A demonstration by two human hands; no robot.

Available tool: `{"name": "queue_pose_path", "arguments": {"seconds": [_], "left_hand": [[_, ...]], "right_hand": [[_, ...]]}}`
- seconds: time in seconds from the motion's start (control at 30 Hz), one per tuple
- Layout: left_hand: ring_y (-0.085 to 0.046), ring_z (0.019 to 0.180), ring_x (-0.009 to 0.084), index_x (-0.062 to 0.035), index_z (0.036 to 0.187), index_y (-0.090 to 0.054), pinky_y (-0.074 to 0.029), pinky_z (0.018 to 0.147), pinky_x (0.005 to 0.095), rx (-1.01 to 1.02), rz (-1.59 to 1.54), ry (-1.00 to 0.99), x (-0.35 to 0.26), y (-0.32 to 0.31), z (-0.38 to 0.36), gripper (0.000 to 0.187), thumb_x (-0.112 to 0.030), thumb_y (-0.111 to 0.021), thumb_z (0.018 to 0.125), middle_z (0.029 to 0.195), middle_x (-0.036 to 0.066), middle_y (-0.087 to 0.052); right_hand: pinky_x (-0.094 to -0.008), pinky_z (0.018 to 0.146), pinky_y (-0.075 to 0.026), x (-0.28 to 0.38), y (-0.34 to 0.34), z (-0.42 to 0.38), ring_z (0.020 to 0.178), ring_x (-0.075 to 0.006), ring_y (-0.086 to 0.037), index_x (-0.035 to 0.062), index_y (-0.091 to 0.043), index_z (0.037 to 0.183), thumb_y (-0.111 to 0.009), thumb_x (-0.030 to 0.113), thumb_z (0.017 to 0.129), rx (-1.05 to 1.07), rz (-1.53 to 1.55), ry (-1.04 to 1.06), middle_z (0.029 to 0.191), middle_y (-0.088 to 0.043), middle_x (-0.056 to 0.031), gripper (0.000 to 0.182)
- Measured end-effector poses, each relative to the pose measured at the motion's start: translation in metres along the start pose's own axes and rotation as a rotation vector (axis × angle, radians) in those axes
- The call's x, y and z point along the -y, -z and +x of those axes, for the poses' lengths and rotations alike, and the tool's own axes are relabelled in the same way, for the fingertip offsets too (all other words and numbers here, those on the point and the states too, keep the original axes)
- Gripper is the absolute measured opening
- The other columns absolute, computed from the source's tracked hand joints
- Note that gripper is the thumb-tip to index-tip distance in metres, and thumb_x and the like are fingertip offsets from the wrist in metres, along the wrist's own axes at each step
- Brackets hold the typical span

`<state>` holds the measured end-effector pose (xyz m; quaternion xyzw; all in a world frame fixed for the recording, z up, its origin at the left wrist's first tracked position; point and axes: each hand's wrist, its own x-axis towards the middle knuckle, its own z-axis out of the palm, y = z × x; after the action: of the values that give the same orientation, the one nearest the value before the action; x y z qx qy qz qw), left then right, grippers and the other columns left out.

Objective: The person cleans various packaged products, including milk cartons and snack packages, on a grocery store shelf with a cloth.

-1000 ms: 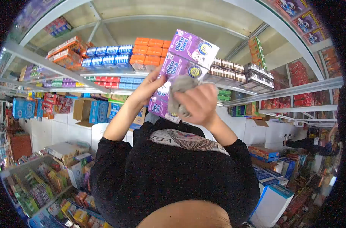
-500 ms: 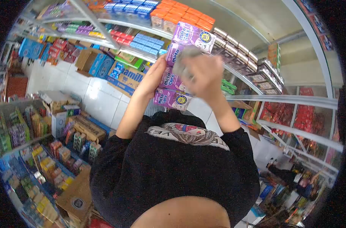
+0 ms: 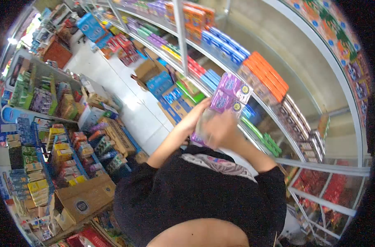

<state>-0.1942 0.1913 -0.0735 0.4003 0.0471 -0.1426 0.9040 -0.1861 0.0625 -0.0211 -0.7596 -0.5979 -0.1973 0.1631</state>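
A stack of purple milk carton packs (image 3: 228, 87) is held upright in front of my chest, beside the shelves. My left hand (image 3: 199, 112) grips the stack along its left side, with the fingers partly behind it. My right hand (image 3: 223, 128), smeared by motion, is closed on a grey cloth (image 3: 202, 124) at the lower front of the stack. Hand and cloth cover the lower packs, apart from a purple bit at the bottom.
Glass-and-metal shelves on the right carry orange cartons (image 3: 265, 75), blue cartons (image 3: 225, 46) and brown-and-white cartons (image 3: 292, 117). Open cardboard boxes (image 3: 149, 73) stand on the white tile floor (image 3: 113, 88). Racks of small goods and a brown box (image 3: 83, 198) are at left.
The view has swung, so the shelves and floor appear shifted. My right hand and the cloth have moved from the stack's middle to its lower part. The left hand keeps its grip.
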Motion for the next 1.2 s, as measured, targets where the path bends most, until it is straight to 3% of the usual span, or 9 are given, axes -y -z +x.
{"name": "queue_pose_path", "arguments": {"seconds": [0.1,0.37,0.53,0.73,0.83,0.9,1.07,1.17,1.2], "left_hand": [[-0.037,0.101,0.0175,-0.0021,0.115,-0.023,-0.03,0.084,0.0293,0.007,-0.11,-0.102,-0.027,0.014,-0.021,0.049,-0.036,-0.022,0.08,0.112,0.01,-0.035],[-0.038,0.101,0.0186,-0.0039,0.115,-0.023,-0.031,0.085,0.0311,-0.101,-0.181,-0.092,-0.066,0.053,-0.045,0.05,-0.04,-0.02,0.08,0.112,0.011,-0.035],[-0.045,0.091,0.0198,-0.0057,0.111,-0.029,-0.037,0.079,0.0319,-0.044,-0.238,-0.168,-0.084,0.073,-0.048,0.045,-0.037,-0.028,0.08,0.103,0.012,-0.043],[-0.05,0.082,0.0149,-0.0087,0.109,-0.034,-0.042,0.07,0.028,-0.138,-0.302,0.03,-0.074,0.078,-0.051,0.037,-0.028,-0.039,0.078,0.098,0.006,-0.047],[-0.05,0.083,0.0171,-0.0082,0.108,-0.037,-0.041,0.072,0.0297,-0.224,-0.364,0.013,-0.08,0.075,-0.054,0.038,-0.032,-0.038,0.078,0.099,0.009,-0.048],[-0.05,0.085,0.019,-0.0065,0.106,-0.039,-0.04,0.073,0.0317,-0.237,-0.4,-0.035,-0.092,0.078,-0.062,0.04,-0.035,-0.037,0.077,0.1,0.01,-0.047],[-0.049,0.086,0.0217,-0.0042,0.107,-0.036,-0.04,0.075,0.0342,-0.245,-0.392,-0.183,-0.112,0.097,-0.076,0.047,-0.04,-0.034,0.077,0.099,0.013,-0.047],[-0.05,0.084,0.0203,-0.0043,0.106,-0.036,-0.041,0.073,0.0331,-0.252,-0.395,-0.132,-0.105,0.103,-0.079,0.043,-0.035,-0.039,0.076,0.098,0.012,-0.048],[-0.05,0.082,0.0183,-0.0047,0.106,-0.035,-0.041,0.072,0.0308,-0.326,-0.381,-0.179,-0.097,0.107,-0.077,0.04,-0.027,-0.046,0.074,0.096,0.01,-0.048]], "right_hand": [[-0.0328,0.047,-0.028,0.022,-0.032,0.021,0.051,-0.0159,-0.041,0.0091,-0.05,0.067,-0.052,0.019,0.051,-0.164,-0.019,0.269,0.055,-0.043,-0.0005,0.018],[-0.0309,0.054,-0.031,-0.019,-0.038,0.083,0.054,-0.0195,-0.046,0.0071,-0.052,0.072,-0.059,0.019,0.052,-0.343,0.106,-0.449,0.06,-0.048,-0.0048,0.024],[-0.0304,0.048,-0.03,0.023,-0.064,0.066,0.054,-0.0202,-0.043,0.008,-0.051,0.066,-0.059,0.021,0.053,-0.295,0.242,-0.066,0.057,-0.043,-0.0041,0.02],[-0.0259,0.064,-0.035,-0.05,-0.089,0.097,0.071,-0.0147,-0.043,0.0,-0.046,0.079,-0.057,0.016,0.066,-1.054,0.696,-1.007,0.078,-0.046,-0.0051,0.023],[-0.0245,0.07,-0.033,-0.031,-0.089,0.109,0.078,-0.0144,-0.042,-0.0009,-0.044,0.088,-0.057,0.014,0.067,-1.089,0.912,-1.074,0.085,-0.045,-0.0066,0.029],[-0.0253,0.076,-0.03,-0.001,-0.12,0.087,0.082,-0.0151,-0.041,-0.0011,-0.042,0.089,-0.056,0.013,0.068,-0.882,0.839,-1.07,0.087,-0.043,-0.0076,0.029],[-0.0286,0.077,-0.028,0.045,-0.141,0.063,0.081,-0.0172,-0.04,-0.0013,-0.042,0.083,-0.051,0.006,0.066,-0.65,1.0,-0.679,0.082,-0.043,-0.0074,0.021],[-0.0275,0.071,-0.032,0.031,-0.127,0.094,0.075,-0.0149,-0.042,0.0004,-0.044,0.076,-0.054,0.009,0.061,-0.733,0.93,-0.76,0.075,-0.046,-0.0066,0.02],[-0.0268,0.069,-0.033,0.014,-0.146,0.093,0.074,-0.0139,-0.042,0.0007,-0.044,0.079,-0.053,0.011,0.065,-0.748,1.142,-0.864,0.074,-0.046,-0.0052,0.02]]}}
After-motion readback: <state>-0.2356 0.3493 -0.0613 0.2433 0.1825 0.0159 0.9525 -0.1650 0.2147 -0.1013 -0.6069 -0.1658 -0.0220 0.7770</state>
